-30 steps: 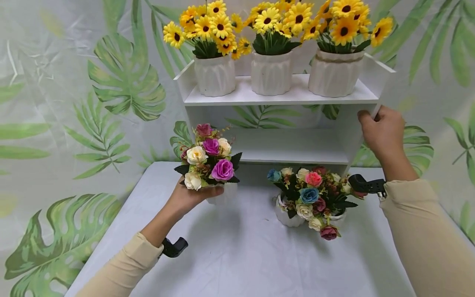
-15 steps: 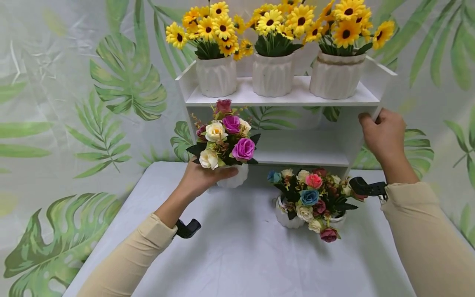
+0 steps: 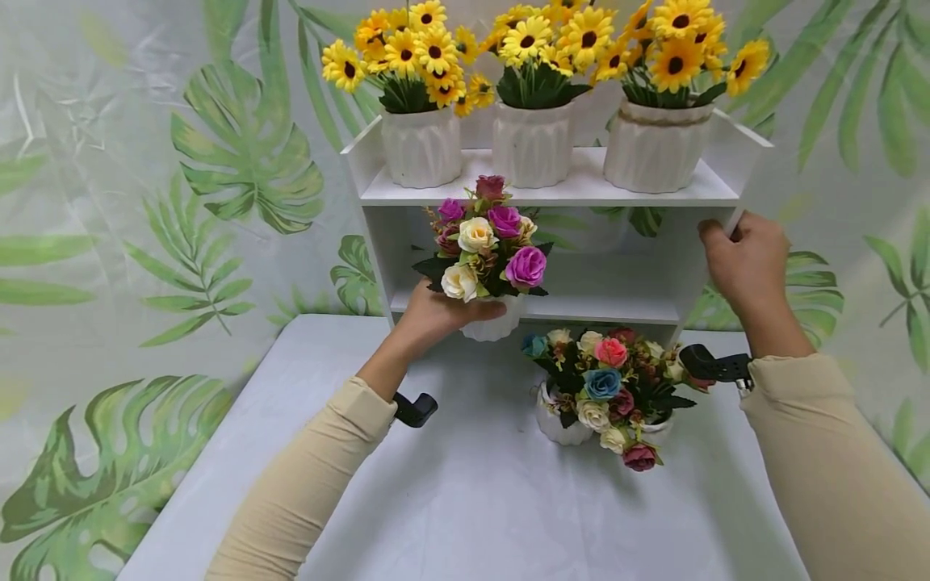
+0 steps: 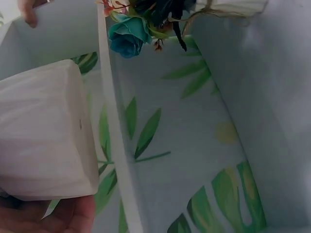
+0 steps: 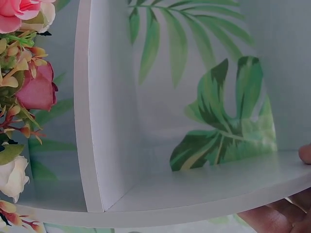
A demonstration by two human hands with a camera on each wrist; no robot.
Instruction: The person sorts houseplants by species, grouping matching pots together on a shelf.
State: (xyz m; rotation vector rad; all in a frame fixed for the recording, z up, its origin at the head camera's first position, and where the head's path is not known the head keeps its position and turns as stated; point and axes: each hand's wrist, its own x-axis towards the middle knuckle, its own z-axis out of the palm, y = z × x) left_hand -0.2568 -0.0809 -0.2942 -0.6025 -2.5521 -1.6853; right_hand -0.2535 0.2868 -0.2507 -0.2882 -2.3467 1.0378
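My left hand (image 3: 432, 319) grips a white flower pot (image 3: 496, 319) of purple, cream and dusky red artificial roses (image 3: 503, 222). It holds the pot raised in front of the middle board of a white two-tier shelf (image 3: 603, 307). From the left wrist the pot (image 4: 46, 131) looks tilted beside that board, with fingers (image 4: 80, 213) against it. At the shelf's right side panel, my right hand (image 3: 748, 262) holds the edge. The right wrist view shows its thumb (image 5: 305, 154) inside the panel and its fingers (image 5: 272, 218) outside.
Three white pots of yellow daisies (image 3: 534, 145) line the top shelf. On the white table (image 3: 465, 508), two pots of blue, pink and cream roses (image 3: 603, 383) stand close together before the shelf's lower right. Behind hangs a leaf-patterned cloth (image 3: 247, 145).
My left hand has carried the rose pot up and to the right, from beside the shelf's left end to the front of its middle board. The right hand stays on the panel.
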